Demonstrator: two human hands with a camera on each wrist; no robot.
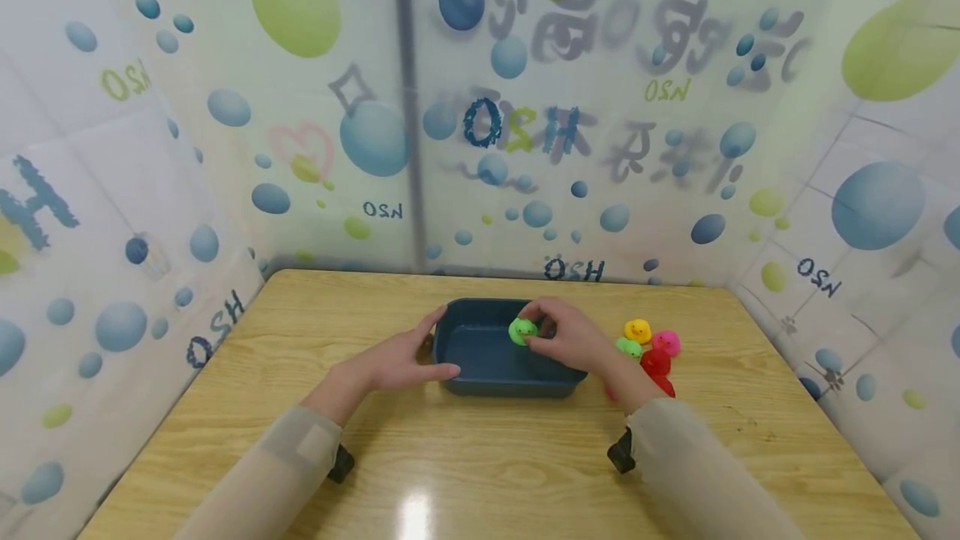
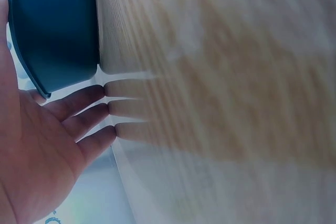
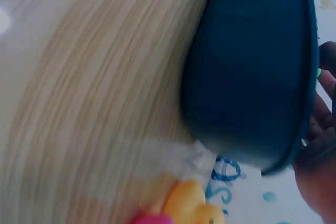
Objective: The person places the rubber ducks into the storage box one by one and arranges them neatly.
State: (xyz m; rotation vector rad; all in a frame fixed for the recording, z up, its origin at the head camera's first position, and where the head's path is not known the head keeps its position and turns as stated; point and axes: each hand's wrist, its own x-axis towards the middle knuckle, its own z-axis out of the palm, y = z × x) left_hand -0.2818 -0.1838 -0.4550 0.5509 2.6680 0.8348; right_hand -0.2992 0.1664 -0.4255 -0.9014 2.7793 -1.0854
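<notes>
A dark blue rectangular tray (image 1: 495, 388) lies on the wooden table. My right hand (image 1: 572, 338) reaches over its right part and pinches a small green rubber duck (image 1: 519, 331) between thumb and fingers. The duck appears above the tray's floor, its face turned toward me. At the tray's left end is my left hand (image 1: 393, 361), thumb stretched along the near rim and fingers at the far left corner. The left wrist view shows this hand's fingers extended, several fingertips down at the table beside the tray's wall (image 2: 58, 30).
Right of the tray sits a cluster of rubber ducks: a yellow duck (image 1: 637, 331), a pink duck (image 1: 666, 343), another green duck (image 1: 628, 347) and red ducks (image 1: 656, 362). My right forearm partly covers them. A patterned curtain (image 1: 495, 223) stands behind the table (image 1: 480, 473).
</notes>
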